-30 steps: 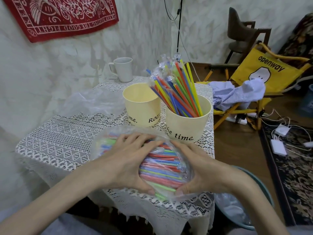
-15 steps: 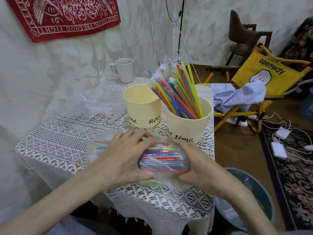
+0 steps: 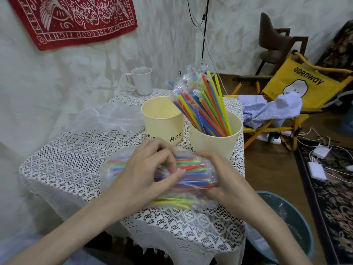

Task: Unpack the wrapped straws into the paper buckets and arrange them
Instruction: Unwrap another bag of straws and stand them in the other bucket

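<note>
I see both hands on the clear pack of straws (image 3: 193,169) on the lace tablecloth (image 3: 63,159): left hand (image 3: 145,173) pinching its wrap, right hand (image 3: 223,180) curled round its end, I think. Behind stand two paper buckets (image 3: 215,142), a mug (image 3: 142,80), a white wall (image 3: 57,83).

A clear-wrapped pack of coloured straws (image 3: 193,169) is being held flat near the table's front edge; behind it, two cream paper buckets (image 3: 162,119) are standing upright, the right-hand bucket (image 3: 215,142) carrying leaning straws (image 3: 202,108).
</note>
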